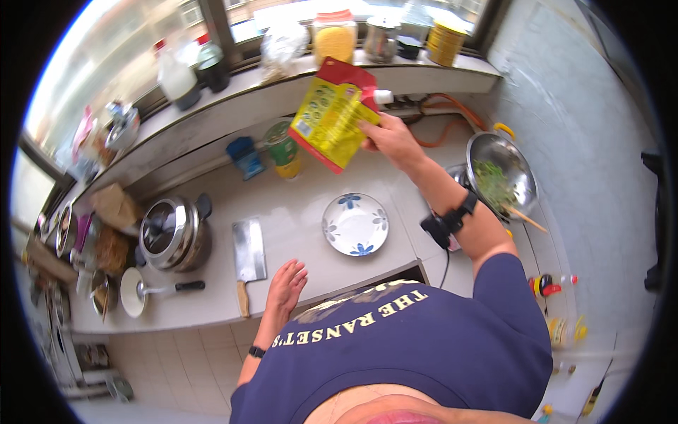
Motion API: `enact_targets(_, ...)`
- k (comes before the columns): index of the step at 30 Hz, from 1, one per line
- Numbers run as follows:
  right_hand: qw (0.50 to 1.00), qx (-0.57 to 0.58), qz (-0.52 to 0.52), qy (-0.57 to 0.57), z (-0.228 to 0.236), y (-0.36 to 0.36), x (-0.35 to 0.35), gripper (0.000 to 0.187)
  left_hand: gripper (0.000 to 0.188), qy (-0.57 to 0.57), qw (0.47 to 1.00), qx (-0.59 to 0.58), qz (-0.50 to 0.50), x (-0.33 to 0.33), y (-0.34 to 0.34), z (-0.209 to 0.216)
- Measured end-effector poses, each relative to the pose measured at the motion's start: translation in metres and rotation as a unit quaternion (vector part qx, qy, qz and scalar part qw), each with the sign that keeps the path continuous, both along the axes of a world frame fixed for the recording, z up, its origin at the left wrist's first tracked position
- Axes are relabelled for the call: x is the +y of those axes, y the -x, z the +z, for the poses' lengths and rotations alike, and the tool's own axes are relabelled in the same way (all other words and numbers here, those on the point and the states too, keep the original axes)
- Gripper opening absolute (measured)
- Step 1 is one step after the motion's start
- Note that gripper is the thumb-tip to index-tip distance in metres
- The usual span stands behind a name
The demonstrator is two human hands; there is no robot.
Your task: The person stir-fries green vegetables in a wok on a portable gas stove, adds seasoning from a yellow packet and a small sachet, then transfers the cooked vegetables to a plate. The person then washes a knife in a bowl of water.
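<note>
My right hand (390,140) is raised over the back of the counter and grips a yellow and red pouch (330,114) with a white spout cap, tilted toward the window ledge. My left hand (286,286) rests flat with fingers apart on the counter's front edge, close to a cleaver (248,257) with a wooden handle. Between both hands sits an empty white plate with blue flowers (355,224). To the right stands a metal wok (503,173) holding chopped greens and a wooden utensil.
A steel pot with lid (171,234) and a white ladle (138,290) sit at the left. A green can (284,148) and a blue packet (245,156) stand by the wall. Jars and bottles line the window ledge (233,95). Sauce bottles (554,285) lie at the right.
</note>
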State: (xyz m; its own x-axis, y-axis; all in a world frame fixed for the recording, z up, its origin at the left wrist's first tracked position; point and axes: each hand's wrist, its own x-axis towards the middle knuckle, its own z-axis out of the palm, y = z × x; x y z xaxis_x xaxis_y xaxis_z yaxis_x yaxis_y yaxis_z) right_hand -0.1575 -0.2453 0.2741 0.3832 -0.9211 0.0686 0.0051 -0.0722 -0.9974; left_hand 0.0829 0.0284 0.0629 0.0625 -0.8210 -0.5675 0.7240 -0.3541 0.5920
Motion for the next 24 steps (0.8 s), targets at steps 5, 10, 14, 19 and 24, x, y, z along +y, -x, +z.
enact_targets(5, 0.995, 0.075, -0.06, 0.032, -0.048, 0.017, -0.03, 0.025, 0.041, -0.041, 0.999, 0.0, 0.024, 0.019, -0.008, -0.014)
enact_targets(10, 0.973, 0.174, -0.148, 0.028, -0.126, 0.049, -0.055, 0.03, 0.039, -0.051, 0.999, 0.01, 0.003, 0.026, -0.008, -0.027)
enact_targets(14, 0.96, 0.204, -0.185, -0.058, -0.167, 0.061, -0.083, 0.029, 0.037, -0.084, 0.996, 0.007, 0.019, 0.036, -0.006, -0.033)
enact_targets(19, 0.96, 0.213, -0.161, -0.081, -0.199, 0.04, -0.135, 0.025, 0.035, -0.136, 0.989, 0.006, 0.063, 0.058, 0.0, -0.035)
enact_targets(24, 0.968, 0.193, -0.143, -0.077, -0.225, 0.017, -0.182, 0.025, 0.029, -0.164, 0.981, -0.001, 0.1, 0.081, 0.006, -0.036)
